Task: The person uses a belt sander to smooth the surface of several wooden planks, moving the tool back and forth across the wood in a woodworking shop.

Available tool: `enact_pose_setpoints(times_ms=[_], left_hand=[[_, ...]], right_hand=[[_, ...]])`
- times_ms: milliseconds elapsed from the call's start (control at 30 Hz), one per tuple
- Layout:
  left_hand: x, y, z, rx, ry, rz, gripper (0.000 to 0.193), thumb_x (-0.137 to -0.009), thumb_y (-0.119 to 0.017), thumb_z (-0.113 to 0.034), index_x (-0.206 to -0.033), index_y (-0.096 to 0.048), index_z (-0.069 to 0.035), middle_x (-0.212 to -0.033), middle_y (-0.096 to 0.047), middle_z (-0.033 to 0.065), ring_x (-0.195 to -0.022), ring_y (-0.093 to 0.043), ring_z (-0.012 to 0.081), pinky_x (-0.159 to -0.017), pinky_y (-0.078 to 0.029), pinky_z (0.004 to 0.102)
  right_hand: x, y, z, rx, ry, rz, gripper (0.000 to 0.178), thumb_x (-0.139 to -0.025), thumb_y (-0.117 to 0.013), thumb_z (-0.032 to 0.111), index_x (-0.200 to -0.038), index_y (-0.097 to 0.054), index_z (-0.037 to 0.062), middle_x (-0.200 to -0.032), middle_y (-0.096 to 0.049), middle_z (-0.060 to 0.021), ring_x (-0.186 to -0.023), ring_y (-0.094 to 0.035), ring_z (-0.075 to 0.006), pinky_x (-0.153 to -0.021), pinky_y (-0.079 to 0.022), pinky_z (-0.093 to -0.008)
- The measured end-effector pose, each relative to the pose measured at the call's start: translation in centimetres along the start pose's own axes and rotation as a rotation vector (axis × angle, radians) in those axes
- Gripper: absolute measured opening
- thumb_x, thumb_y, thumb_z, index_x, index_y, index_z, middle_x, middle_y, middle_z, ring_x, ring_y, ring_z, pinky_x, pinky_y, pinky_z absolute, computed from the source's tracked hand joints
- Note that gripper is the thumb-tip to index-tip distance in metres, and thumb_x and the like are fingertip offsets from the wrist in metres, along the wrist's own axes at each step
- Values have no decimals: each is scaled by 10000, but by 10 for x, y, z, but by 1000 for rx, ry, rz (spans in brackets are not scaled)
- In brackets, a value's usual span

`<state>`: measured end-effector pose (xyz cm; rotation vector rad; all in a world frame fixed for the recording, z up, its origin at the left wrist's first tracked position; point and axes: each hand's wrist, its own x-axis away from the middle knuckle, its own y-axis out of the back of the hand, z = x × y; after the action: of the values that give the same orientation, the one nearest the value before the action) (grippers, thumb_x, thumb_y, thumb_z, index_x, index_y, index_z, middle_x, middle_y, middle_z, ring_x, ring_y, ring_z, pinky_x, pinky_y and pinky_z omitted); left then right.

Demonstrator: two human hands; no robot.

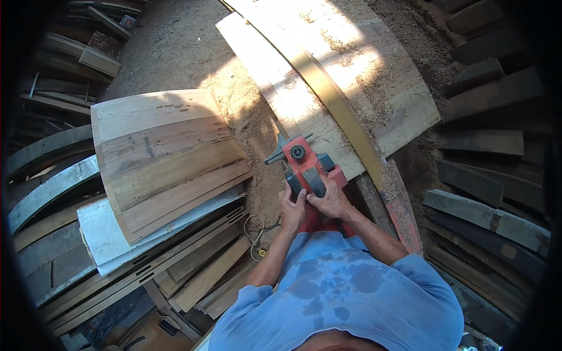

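Note:
A red and black electric hand planer, with a round black knob on top, is held close in front of my body. My left hand is closed around its near left side. On the right, my right hand wraps the near end, with its thumb on the dark part. Both thumbs nearly meet. Just beyond the planer lies a large pale wooden panel strewn with shavings. A yellow-brown wooden strip runs lengthwise on it. The planer's underside is hidden.
To the left, a panel of joined boards rests on a white sheet over stacked planks. A cord lies near my left forearm. More timber is piled on the right. Sawdust covers the ground.

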<state>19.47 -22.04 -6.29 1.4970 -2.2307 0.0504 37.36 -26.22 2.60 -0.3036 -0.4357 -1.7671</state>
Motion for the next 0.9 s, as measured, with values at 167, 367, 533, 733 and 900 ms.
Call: enact_pose_setpoints(times_ms=[167, 367, 533, 733, 900], left_hand=[[-114, 28, -41, -25, -84, -33, 492, -1051, -753, -270, -1474, -643, -42, -1101, -656, 128, -1005, -621, 209, -895, -534, 358], [-256, 62, -105, 151, -229, 63, 341, -1080, -703, -197, -1367, -671, -15, -1104, -796, 92, -954, -704, 148, -865, -583, 335], [-340, 78, -133, 232, -124, 72, 328, -1109, -674, -233, -1358, -689, -19, -1147, -776, 82, -921, -702, 133, -828, -584, 311], [-304, 72, -127, 247, -156, 93, 360, -1122, -650, -230, -1415, -671, -22, -1150, -776, 70, -930, -715, 154, -835, -609, 331], [-207, 50, -93, 140, -199, 86, 334, -1111, -632, -151, -1408, -662, -3, -1127, -780, 74, -984, -683, 127, -892, -575, 329]], right_hand=[[-104, 0, 62, 40, -15, -4, 401, -899, -774, 153, -1251, -679, -15, -1006, -740, -126, -917, -702, -211, -860, -579, -396], [-237, -3, 124, -104, 73, 30, 425, -897, -778, 165, -1233, -642, -57, -933, -759, -174, -696, -748, -224, -603, -609, -361], [-302, -2, 169, -143, 70, 42, 281, -907, -736, 152, -1128, -704, -19, -790, -731, -104, -643, -715, -186, -601, -593, -350], [-270, -4, 157, -88, 43, 17, 366, -893, -755, 177, -1211, -709, 1, -896, -744, -101, -756, -719, -174, -687, -597, -341], [-192, -3, 98, -19, 8, -12, 471, -839, -815, 219, -1223, -713, -34, -1037, -779, -177, -928, -762, -236, -855, -614, -368]])
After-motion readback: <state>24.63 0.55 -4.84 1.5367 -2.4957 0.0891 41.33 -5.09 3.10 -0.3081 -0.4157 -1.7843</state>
